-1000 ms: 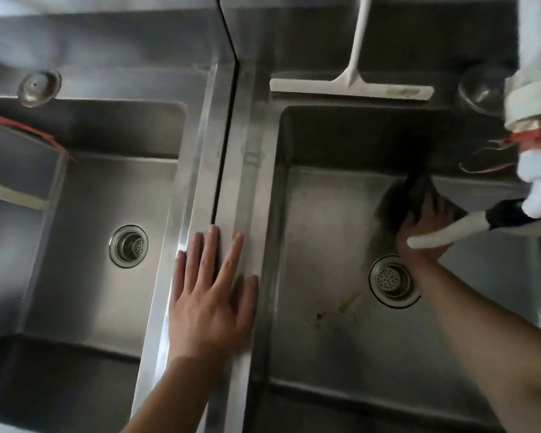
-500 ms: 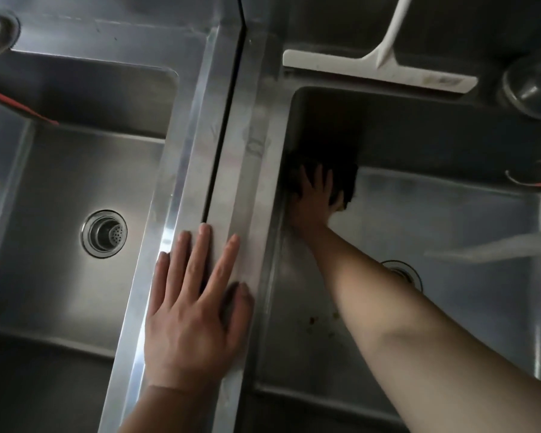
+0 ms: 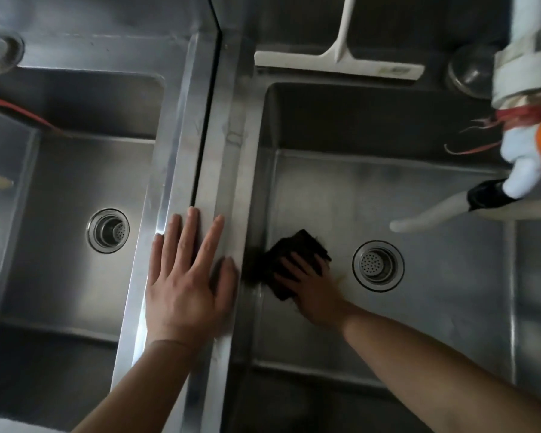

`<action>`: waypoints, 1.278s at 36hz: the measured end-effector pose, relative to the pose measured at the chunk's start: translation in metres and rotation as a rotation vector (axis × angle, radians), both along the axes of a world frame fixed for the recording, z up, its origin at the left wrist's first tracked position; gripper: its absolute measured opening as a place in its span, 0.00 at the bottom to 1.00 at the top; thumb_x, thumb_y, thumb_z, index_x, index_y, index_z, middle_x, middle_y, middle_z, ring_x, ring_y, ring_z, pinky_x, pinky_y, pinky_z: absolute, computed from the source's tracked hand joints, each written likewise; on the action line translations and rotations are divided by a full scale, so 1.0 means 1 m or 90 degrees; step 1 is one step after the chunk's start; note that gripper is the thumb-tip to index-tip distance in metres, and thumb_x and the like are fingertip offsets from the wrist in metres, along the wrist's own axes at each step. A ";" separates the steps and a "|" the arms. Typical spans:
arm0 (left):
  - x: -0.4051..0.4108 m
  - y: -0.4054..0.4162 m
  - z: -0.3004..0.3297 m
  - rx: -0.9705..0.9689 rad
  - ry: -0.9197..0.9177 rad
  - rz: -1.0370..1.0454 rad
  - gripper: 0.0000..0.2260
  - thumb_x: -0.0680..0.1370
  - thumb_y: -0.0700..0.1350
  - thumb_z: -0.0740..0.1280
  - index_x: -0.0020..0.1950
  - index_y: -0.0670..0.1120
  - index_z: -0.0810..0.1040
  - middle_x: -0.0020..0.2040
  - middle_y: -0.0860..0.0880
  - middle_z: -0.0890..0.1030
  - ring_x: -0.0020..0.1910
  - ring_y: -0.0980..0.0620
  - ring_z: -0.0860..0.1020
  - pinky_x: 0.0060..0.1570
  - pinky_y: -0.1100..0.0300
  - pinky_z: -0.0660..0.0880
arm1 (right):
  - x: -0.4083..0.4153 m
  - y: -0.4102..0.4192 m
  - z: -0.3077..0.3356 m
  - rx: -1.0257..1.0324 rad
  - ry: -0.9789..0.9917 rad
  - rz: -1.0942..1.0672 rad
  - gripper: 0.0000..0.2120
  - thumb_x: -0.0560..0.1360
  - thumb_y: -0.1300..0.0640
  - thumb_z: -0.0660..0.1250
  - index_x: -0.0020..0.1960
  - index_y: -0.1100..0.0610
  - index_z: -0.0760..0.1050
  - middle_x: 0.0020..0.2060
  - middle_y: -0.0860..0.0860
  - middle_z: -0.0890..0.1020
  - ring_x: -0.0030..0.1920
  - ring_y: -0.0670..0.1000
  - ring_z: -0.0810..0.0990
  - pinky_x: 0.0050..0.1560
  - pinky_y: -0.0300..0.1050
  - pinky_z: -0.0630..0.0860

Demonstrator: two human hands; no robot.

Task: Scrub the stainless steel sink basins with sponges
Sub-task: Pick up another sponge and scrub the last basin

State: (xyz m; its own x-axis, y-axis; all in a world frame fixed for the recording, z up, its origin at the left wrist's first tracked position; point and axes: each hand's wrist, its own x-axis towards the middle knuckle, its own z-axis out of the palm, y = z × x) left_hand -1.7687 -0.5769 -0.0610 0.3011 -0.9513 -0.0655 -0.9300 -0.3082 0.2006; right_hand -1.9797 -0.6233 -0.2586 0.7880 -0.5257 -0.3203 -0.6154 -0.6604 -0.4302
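Note:
Two stainless steel basins lie side by side: the left basin and the right basin. My right hand presses a dark scrubbing sponge flat against the floor of the right basin, near its left wall and left of the drain. The fingers lie spread over the sponge. My left hand rests flat, fingers straight, on the steel divider between the basins, holding nothing.
A white squeegee lies on the ledge behind the right basin. A white faucet assembly with a nozzle overhangs the right basin from the right. The left basin has its own drain. A round metal cap sits far left.
My right hand has swept the sponge from the far right side of the right basin to its back left corner, then forward along the left wall. My left hand stayed on the divider.

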 end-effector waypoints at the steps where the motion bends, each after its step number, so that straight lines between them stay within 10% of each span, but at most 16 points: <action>1: 0.000 0.000 0.001 0.001 0.001 -0.001 0.27 0.80 0.55 0.57 0.80 0.53 0.62 0.80 0.46 0.59 0.81 0.45 0.52 0.78 0.43 0.53 | -0.006 0.006 -0.001 0.025 0.010 0.009 0.28 0.72 0.54 0.71 0.71 0.45 0.74 0.75 0.51 0.69 0.77 0.60 0.63 0.71 0.71 0.56; 4: 0.000 0.000 0.000 0.002 -0.004 0.001 0.27 0.80 0.56 0.56 0.80 0.53 0.62 0.80 0.46 0.59 0.81 0.45 0.52 0.78 0.43 0.53 | -0.013 0.007 0.004 0.174 0.018 -0.110 0.23 0.81 0.49 0.60 0.75 0.43 0.66 0.78 0.44 0.61 0.80 0.49 0.53 0.73 0.49 0.41; 7: 0.000 0.000 -0.001 -0.002 -0.006 -0.003 0.27 0.80 0.56 0.56 0.80 0.54 0.62 0.80 0.45 0.60 0.81 0.45 0.52 0.78 0.43 0.53 | -0.013 -0.016 0.030 0.467 -0.164 -0.554 0.15 0.81 0.54 0.63 0.67 0.47 0.76 0.63 0.45 0.78 0.68 0.48 0.72 0.62 0.37 0.64; 11: -0.002 -0.001 -0.002 -0.027 -0.001 -0.001 0.27 0.79 0.55 0.58 0.79 0.53 0.63 0.80 0.45 0.61 0.81 0.44 0.54 0.78 0.43 0.54 | -0.025 -0.066 0.053 0.798 -0.574 -1.104 0.07 0.81 0.54 0.62 0.56 0.50 0.77 0.44 0.50 0.87 0.47 0.53 0.83 0.44 0.47 0.78; 17: -0.001 0.001 -0.002 -0.029 0.006 0.001 0.28 0.78 0.53 0.60 0.79 0.53 0.64 0.80 0.45 0.61 0.81 0.44 0.54 0.78 0.43 0.54 | -0.014 -0.147 0.055 0.786 -0.916 -1.332 0.24 0.82 0.45 0.60 0.74 0.54 0.68 0.68 0.59 0.75 0.65 0.60 0.76 0.66 0.60 0.72; 25: 0.003 0.001 -0.009 -0.056 0.003 -0.005 0.28 0.78 0.54 0.60 0.79 0.54 0.64 0.80 0.47 0.60 0.81 0.46 0.54 0.79 0.45 0.53 | 0.054 -0.221 0.067 0.817 -1.000 -1.211 0.22 0.85 0.49 0.50 0.77 0.52 0.64 0.75 0.57 0.67 0.74 0.63 0.65 0.73 0.67 0.62; 30: 0.003 0.000 -0.012 -0.061 0.002 0.000 0.29 0.77 0.53 0.62 0.78 0.54 0.65 0.80 0.48 0.61 0.81 0.46 0.54 0.78 0.44 0.54 | 0.069 -0.240 0.091 0.813 -0.979 -1.205 0.22 0.83 0.51 0.49 0.72 0.53 0.71 0.70 0.58 0.74 0.61 0.63 0.75 0.66 0.63 0.68; 46: 0.006 -0.003 -0.010 -0.067 0.011 -0.004 0.28 0.77 0.53 0.61 0.78 0.53 0.66 0.80 0.47 0.62 0.80 0.45 0.55 0.78 0.44 0.54 | 0.067 -0.179 0.167 0.857 -1.244 -0.967 0.19 0.82 0.51 0.59 0.69 0.58 0.71 0.64 0.61 0.79 0.67 0.64 0.75 0.67 0.72 0.67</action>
